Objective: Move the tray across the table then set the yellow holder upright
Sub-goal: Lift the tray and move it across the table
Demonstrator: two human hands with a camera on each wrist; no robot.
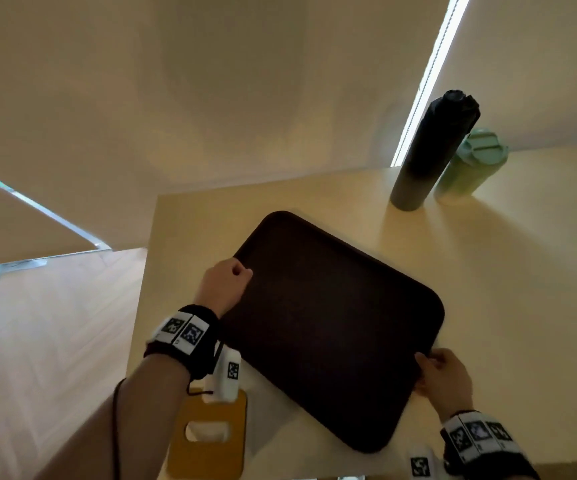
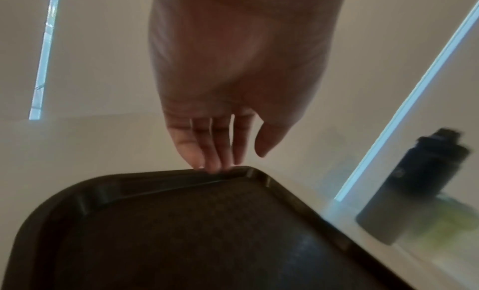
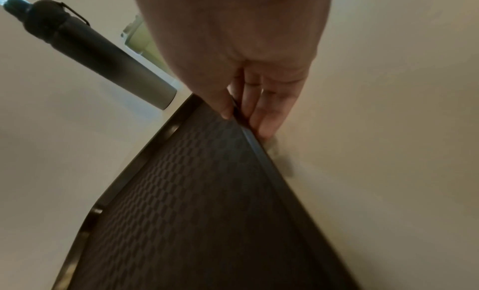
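Note:
A dark brown tray (image 1: 332, 323) lies flat and slanted on the pale wooden table (image 1: 505, 271). My left hand (image 1: 228, 282) is at its far-left rim. In the left wrist view the left hand's fingertips (image 2: 212, 165) touch the tray's rim (image 2: 181, 175), with the thumb held apart from it. My right hand (image 1: 443, 372) pinches the near-right rim: the thumb lies on the inner side of the tray (image 3: 207, 192) and the fingers (image 3: 269, 114) go under the edge. The yellow holder (image 1: 183, 459) lies flat at the table's near-left corner, partly hidden by my left wrist.
A tall dark bottle (image 1: 432, 150) and a pale green tumbler (image 1: 470, 168) stand together at the table's far right, just beyond the tray's far edge. The table's left edge (image 1: 145, 306) drops to a wooden floor. Blinds cover the windows behind.

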